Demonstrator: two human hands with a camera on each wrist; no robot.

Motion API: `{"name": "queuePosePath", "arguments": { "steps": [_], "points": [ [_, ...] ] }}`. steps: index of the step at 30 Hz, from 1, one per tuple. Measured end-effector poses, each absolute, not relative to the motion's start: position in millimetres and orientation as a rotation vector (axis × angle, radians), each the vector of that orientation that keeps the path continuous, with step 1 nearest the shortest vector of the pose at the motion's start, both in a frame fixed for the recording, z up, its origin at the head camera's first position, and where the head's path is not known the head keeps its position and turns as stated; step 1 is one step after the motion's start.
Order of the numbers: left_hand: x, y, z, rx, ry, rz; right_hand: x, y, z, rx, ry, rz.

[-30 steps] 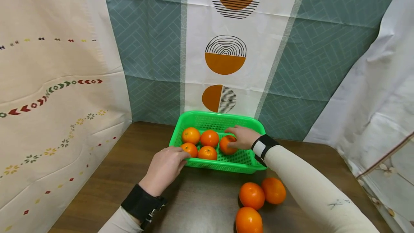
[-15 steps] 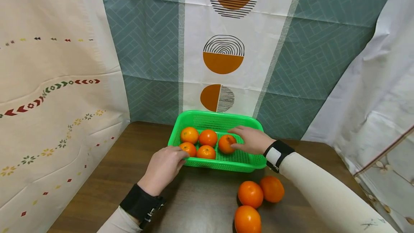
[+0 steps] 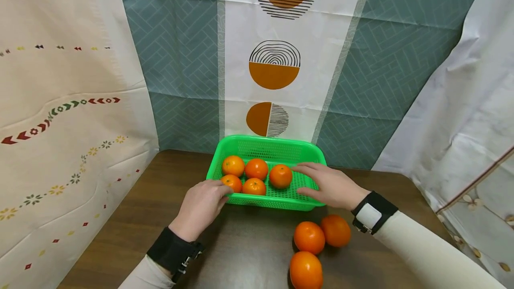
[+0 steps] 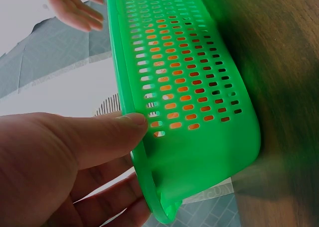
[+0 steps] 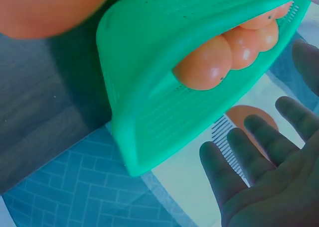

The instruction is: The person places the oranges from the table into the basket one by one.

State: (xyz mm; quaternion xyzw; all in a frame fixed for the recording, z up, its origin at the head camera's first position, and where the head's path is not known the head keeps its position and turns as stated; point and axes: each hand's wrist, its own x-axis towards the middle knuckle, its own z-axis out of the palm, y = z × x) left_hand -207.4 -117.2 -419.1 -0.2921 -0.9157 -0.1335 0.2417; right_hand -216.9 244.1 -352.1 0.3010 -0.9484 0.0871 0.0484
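Note:
A green plastic basket [image 3: 277,202] with perforated sides holds several oranges, among them a rear-middle orange [image 3: 256,169] and one apart on the right [image 3: 280,176]. My left hand [image 3: 202,206] grips the basket's near-left rim, thumb [image 4: 107,137] outside and fingers behind the rim. Over the basket's right end, my right hand [image 3: 331,185] is spread with nothing in it, a small gap from the rightmost orange. Straight, parted fingers [image 5: 259,147] show in the right wrist view, clear of the fruit.
Three loose oranges lie on the brown wooden table [image 3: 249,249] in front of the basket's right side: a front orange [image 3: 306,270], a middle orange [image 3: 309,237] and a right orange [image 3: 335,230]. A patterned cloth [image 3: 184,57] hangs behind the table.
My right hand has let go of the rightmost orange and drawn back to the right, fingers spreading. That orange stays in the basket. My left hand keeps its place on the rim.

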Motion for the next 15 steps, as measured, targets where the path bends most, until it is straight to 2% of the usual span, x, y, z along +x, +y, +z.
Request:
{"name": "queuePosePath", "arguments": {
  "steps": [15],
  "points": [
    [-207.5,-116.3,-417.8,-0.802,-2.503,-0.373,-171.2,267.5,-364.9,0.840,-2.772,0.304]
  ]
}}
